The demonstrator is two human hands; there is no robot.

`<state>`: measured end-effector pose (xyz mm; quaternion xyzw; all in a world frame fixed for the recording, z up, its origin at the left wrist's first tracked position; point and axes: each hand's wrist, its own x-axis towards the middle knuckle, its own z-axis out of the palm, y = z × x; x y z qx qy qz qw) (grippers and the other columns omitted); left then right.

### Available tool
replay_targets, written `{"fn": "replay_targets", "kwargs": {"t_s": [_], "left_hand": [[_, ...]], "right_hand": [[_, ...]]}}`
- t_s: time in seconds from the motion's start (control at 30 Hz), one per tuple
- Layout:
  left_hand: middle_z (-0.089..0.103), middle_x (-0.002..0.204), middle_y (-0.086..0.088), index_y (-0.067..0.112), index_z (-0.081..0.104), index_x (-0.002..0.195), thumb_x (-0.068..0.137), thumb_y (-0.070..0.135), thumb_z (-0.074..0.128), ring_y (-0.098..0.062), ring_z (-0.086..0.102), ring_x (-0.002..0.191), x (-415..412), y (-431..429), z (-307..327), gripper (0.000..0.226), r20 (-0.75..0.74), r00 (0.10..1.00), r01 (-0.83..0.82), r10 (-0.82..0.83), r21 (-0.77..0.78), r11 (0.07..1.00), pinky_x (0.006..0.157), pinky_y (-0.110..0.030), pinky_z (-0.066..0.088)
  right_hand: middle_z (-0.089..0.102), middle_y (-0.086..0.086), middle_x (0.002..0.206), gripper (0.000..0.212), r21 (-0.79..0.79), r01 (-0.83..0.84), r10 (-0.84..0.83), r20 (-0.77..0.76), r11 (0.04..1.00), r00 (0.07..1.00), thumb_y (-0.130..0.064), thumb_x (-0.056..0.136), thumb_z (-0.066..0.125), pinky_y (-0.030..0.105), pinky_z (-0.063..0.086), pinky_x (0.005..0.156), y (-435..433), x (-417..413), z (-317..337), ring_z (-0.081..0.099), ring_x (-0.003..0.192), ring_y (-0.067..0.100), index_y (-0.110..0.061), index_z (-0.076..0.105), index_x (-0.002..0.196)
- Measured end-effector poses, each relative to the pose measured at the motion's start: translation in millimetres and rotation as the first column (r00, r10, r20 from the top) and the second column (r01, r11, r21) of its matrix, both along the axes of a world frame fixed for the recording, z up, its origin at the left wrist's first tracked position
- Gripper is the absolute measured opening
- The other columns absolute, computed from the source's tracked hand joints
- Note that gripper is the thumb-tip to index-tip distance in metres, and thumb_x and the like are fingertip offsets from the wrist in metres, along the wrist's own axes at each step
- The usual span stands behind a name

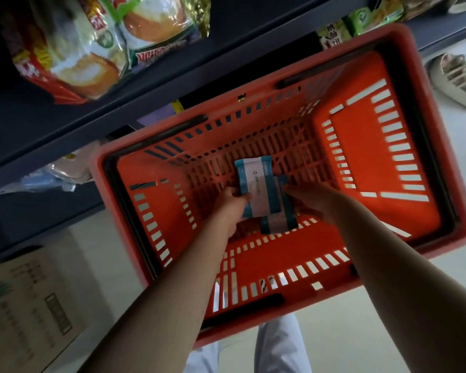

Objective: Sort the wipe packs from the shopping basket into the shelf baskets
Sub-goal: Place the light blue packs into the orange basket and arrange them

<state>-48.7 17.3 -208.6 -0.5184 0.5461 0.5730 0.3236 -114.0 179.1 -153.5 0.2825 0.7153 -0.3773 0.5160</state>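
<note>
Wipe packs lie overlapped low in the shopping basket: the left hand pinches the upper pack by its edge, the right hand touches the lower pack, whether gripping I cannot tell, so each probably wants a firm hold before lifting clear of the rim.

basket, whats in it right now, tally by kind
wipe packs: 2 (top pack, lower pack)
hands: 2 (left hand, right hand)
total: 4
</note>
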Motion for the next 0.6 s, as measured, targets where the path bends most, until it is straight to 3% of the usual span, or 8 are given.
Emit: {"fn": "replay_targets", "kwargs": {"t_s": [0.1, 0.17, 0.3, 0.4, 0.5, 0.6], "left_hand": [[0.063, 0.122, -0.011, 0.018, 0.051, 0.122, 0.094, 0.016, 0.06, -0.025, 0.063, 0.104, 1, -3, 2, 0.029, 0.004, 0.995, -0.101, 0.101, 0.115, 0.988, 0.071, -0.034, 0.056], [0.063, 0.124, -0.011, 0.015, 0.051, 0.126, 0.096, 0.015, 0.057, -0.025, 0.063, 0.107, 2, -5, 10, 0.03, -0.002, 0.987, -0.159, 0.162, 0.18, 0.971, 0.074, -0.034, 0.057], [0.065, 0.123, -0.01, 0.014, 0.051, 0.13, 0.096, 0.013, 0.056, -0.023, 0.065, 0.105, -3, -4, 53, 0.034, -0.072, 0.946, -0.28, 0.318, 0.318, 0.906, 0.07, -0.031, 0.057], [0.068, 0.118, -0.009, 0.014, 0.054, 0.127, 0.096, 0.01, 0.054, -0.021, 0.067, 0.099, -9, -3, 118, 0.031, -0.146, 0.895, -0.335, 0.422, 0.404, 0.851, 0.069, -0.031, 0.057], [0.07, 0.11, -0.007, 0.013, 0.056, 0.122, 0.097, 0.008, 0.051, -0.019, 0.069, 0.09, -8, -6, 207, 0.025, -0.249, 0.848, -0.325, 0.468, 0.452, 0.83, 0.073, -0.032, 0.058], [0.071, 0.103, -0.006, 0.016, 0.057, 0.11, 0.097, 0.008, 0.051, -0.019, 0.07, 0.082, 5, -8, 302, 0.017, -0.354, 0.808, -0.306, 0.471, 0.432, 0.848, 0.064, -0.031, 0.057]], "right_hand": [[0.068, 0.009, 0.107, 0.019, -0.023, 0.038, -0.037, 0.033, 0.999, 0.999, -0.022, 0.092, 0.061, 0.044, 0.053, 0.093, -4, 1, 0, 0.066, 0.101, 0.025, -0.016, 0.057, 0.11], [0.067, 0.009, 0.106, 0.016, -0.052, 0.088, -0.087, 0.026, 0.995, 0.996, -0.022, 0.091, 0.062, 0.045, 0.053, 0.093, -3, 0, 5, 0.066, 0.101, 0.025, -0.017, 0.057, 0.105], [0.067, 0.01, 0.116, 0.028, -0.223, 0.312, -0.308, 0.055, 0.924, 0.95, -0.029, 0.092, 0.06, 0.052, 0.056, 0.085, 7, -6, 38, 0.069, 0.101, 0.029, -0.022, 0.056, 0.119], [0.065, 0.011, 0.117, 0.031, -0.334, 0.385, -0.395, 0.04, 0.86, 0.918, -0.035, 0.094, 0.055, 0.051, 0.055, 0.087, 13, -7, 96, 0.066, 0.105, 0.03, -0.021, 0.058, 0.122], [0.065, 0.016, 0.117, 0.034, -0.5, 0.385, -0.455, -0.02, 0.776, 0.89, -0.023, 0.091, 0.06, 0.042, 0.058, 0.076, 18, -1, 175, 0.068, 0.1, 0.032, -0.012, 0.057, 0.123], [0.064, 0.018, 0.121, 0.04, -0.621, 0.381, -0.521, -0.052, 0.685, 0.852, -0.016, 0.09, 0.059, 0.044, 0.058, 0.076, 23, 8, 266, 0.063, 0.105, 0.039, -0.012, 0.055, 0.129]]}}
